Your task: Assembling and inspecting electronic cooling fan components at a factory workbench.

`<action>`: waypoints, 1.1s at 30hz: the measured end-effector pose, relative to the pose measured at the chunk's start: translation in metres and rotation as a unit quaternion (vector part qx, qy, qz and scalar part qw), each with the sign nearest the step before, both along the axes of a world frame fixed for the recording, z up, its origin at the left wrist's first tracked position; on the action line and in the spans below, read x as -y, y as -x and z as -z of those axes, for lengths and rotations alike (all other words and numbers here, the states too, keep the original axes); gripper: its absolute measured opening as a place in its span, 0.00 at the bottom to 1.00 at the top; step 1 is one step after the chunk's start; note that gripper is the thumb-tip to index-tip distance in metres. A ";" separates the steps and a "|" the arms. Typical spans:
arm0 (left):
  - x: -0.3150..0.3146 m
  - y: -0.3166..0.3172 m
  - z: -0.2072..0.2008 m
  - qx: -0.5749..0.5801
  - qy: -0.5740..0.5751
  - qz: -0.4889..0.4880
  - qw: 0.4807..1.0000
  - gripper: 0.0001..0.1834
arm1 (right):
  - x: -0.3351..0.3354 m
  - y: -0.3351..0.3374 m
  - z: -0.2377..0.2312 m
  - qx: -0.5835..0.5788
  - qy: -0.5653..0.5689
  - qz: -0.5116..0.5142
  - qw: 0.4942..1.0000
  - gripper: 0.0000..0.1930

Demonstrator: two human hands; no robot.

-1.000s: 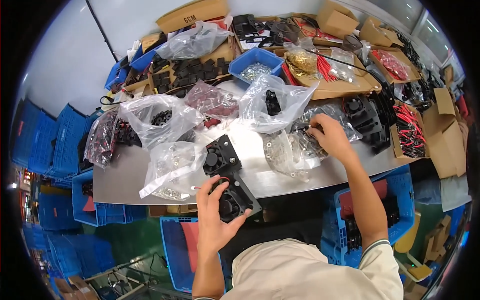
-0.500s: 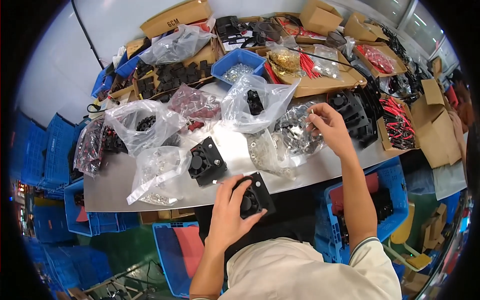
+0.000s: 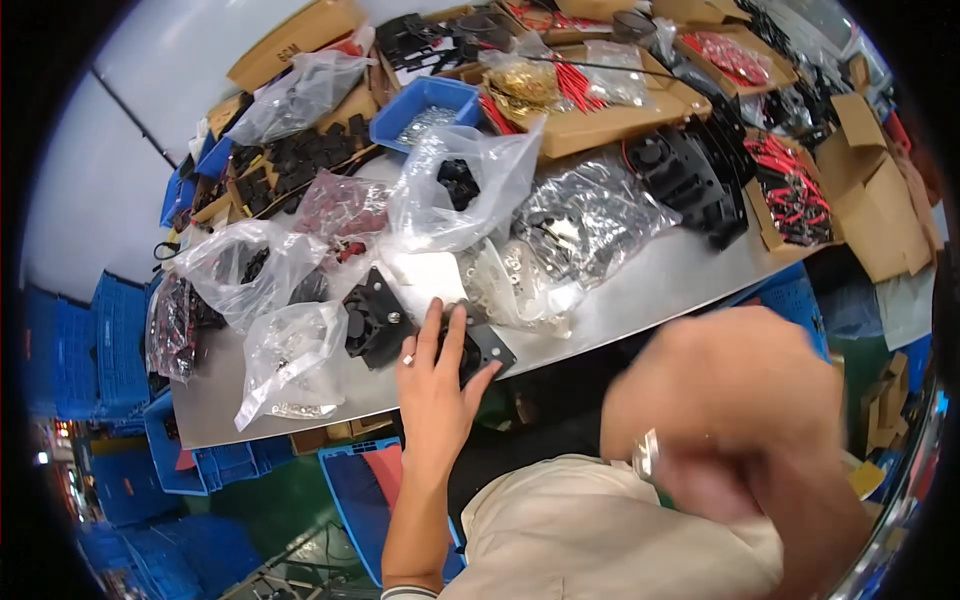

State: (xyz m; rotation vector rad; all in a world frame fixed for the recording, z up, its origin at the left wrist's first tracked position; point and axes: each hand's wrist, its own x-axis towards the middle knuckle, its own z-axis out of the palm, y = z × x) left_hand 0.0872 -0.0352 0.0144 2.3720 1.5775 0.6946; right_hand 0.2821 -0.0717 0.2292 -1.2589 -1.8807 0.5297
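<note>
My left hand (image 3: 435, 375) rests over a black cooling fan (image 3: 492, 352) near the table's front edge, its fingers on top and thumb at the side. A small pale metal piece (image 3: 408, 360) sits by its outer fingers. My right hand (image 3: 730, 395) is raised close to the camera, smeared by motion, with its fingers curled. At its edge shows a small shiny metal piece (image 3: 647, 455), too blurred to name. Left of the held fan, a second black fan (image 3: 375, 320) with screws in its plate lies on the table.
Clear bags of small metal parts (image 3: 290, 365) and a silvery bag (image 3: 595, 215) lie around the metal table (image 3: 640, 290). Farther back stand a blue bin (image 3: 425, 105) and cardboard boxes (image 3: 630, 120). More black fans (image 3: 690, 175) are stacked at the right.
My right hand has moved from the silvery bag back toward my body and up near the camera. The left hand and its fan have shifted slightly up and left in view, which has turned.
</note>
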 end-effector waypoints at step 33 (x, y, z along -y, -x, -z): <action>-0.038 -0.062 -0.219 0.277 -0.158 0.140 0.937 0.16 | -0.051 -0.091 0.007 0.030 -0.101 -0.136 0.985 0.13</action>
